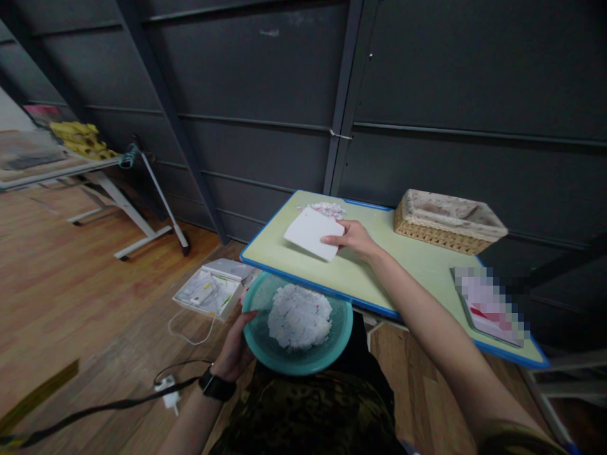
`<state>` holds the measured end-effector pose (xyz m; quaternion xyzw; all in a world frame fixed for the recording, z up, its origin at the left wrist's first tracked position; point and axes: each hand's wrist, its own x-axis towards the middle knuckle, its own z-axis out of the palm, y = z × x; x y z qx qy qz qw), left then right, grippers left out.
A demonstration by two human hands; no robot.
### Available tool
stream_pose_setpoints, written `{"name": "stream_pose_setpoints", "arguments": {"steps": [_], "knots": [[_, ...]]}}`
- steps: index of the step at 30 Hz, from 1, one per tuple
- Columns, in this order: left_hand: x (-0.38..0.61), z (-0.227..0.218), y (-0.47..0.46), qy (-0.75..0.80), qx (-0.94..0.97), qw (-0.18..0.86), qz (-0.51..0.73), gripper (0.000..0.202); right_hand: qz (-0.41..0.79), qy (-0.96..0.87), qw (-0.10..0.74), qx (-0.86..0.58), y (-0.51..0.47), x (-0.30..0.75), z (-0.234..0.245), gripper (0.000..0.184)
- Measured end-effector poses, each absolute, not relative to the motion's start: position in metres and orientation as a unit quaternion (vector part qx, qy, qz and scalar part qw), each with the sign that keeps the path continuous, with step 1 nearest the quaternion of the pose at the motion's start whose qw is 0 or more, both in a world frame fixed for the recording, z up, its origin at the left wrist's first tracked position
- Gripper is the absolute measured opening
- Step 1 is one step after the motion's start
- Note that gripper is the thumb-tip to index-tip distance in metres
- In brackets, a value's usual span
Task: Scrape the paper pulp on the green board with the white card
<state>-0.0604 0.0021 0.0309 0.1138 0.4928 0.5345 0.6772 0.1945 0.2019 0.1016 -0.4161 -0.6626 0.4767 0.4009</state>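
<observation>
My left grip (pixel 236 346) holds the colander (pixel 303 366) (presumably steadying it) by the worktop's (pixel 265 246) near edge; right grip (pixel 351 239) pinches white sheet (pixel 309 234).

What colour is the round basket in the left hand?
The round basket is teal green, seen in the head view.

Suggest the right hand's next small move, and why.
Probably reach the white card beyond the paper scraps and draw them nearer: the right hand holds it on their near side, while the left hand holds the teal basket at the near edge of the table.
</observation>
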Motion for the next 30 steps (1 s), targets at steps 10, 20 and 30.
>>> {"name": "stream_pose_setpoints", "arguments": {"steps": [10, 20, 30], "knots": [[-0.056, 0.035, 0.003, 0.507, 0.091, 0.677, 0.526, 0.035, 0.019, -0.667, 0.390, -0.635, 0.238, 0.242, 0.103, 0.036], [-0.055, 0.033, 0.000, 0.519, 0.089, 0.685, 0.504, 0.024, -0.096, -0.727, 0.213, -0.646, 0.237, 0.227, 0.097, 0.037], [-0.056, 0.030, -0.001, 0.509, 0.086, 0.691, 0.506, 0.020, -0.098, -0.737, 0.204, -0.637, 0.238, 0.230, 0.101, 0.037]]}}
